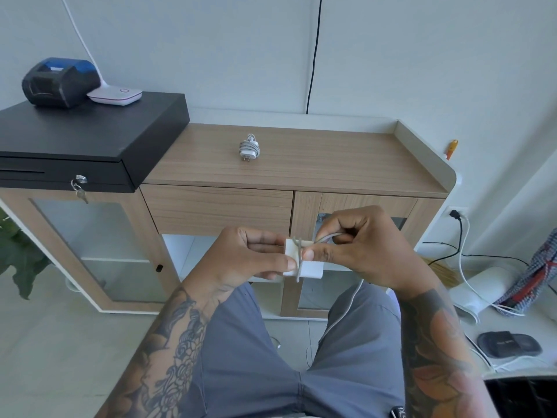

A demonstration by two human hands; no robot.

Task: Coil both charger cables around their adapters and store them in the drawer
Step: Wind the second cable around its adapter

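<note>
Above the person's lap, the left hand (250,257) pinches a white square charger adapter (304,262) between thumb and fingers. The right hand (358,245) pinches its thin grey cable (298,251), which crosses the adapter in a loop, thumb pressing it down. Farther off, a second white adapter with coiled cable (249,147) lies on the wooden cabinet top (331,161), above the closed wooden drawer (217,209).

I held my left hand (256,254) and right hand (358,245) close together before me, fingers curled, thumbs nearly touching, forearms angled inward.
</note>
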